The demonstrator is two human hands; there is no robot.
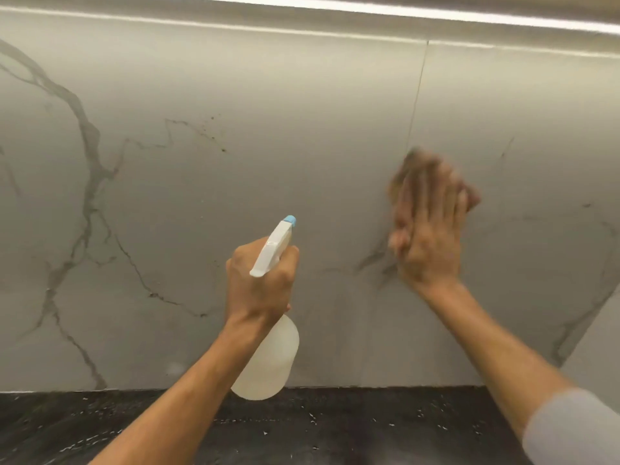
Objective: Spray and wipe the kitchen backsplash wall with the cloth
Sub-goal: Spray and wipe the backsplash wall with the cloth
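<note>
The backsplash wall [302, 146] is grey marble-look tile with dark veins and fills most of the view. My left hand [260, 283] grips a white spray bottle [268, 360] by the neck, its blue-tipped nozzle aimed up at the wall. My right hand [427, 236] is pressed flat on the wall, fingers spread, holding a brownish cloth [407, 171] against the tile. The hand and cloth are motion-blurred. Most of the cloth is hidden under my fingers. Small dark specks [214, 135] dot the wall up and left of the bottle.
A black speckled countertop [352, 427] runs along the bottom, meeting the wall. A vertical tile joint [417, 95] rises above the cloth. A bright light strip [436, 11] lines the top edge. The wall turns a corner at lower right [593, 330].
</note>
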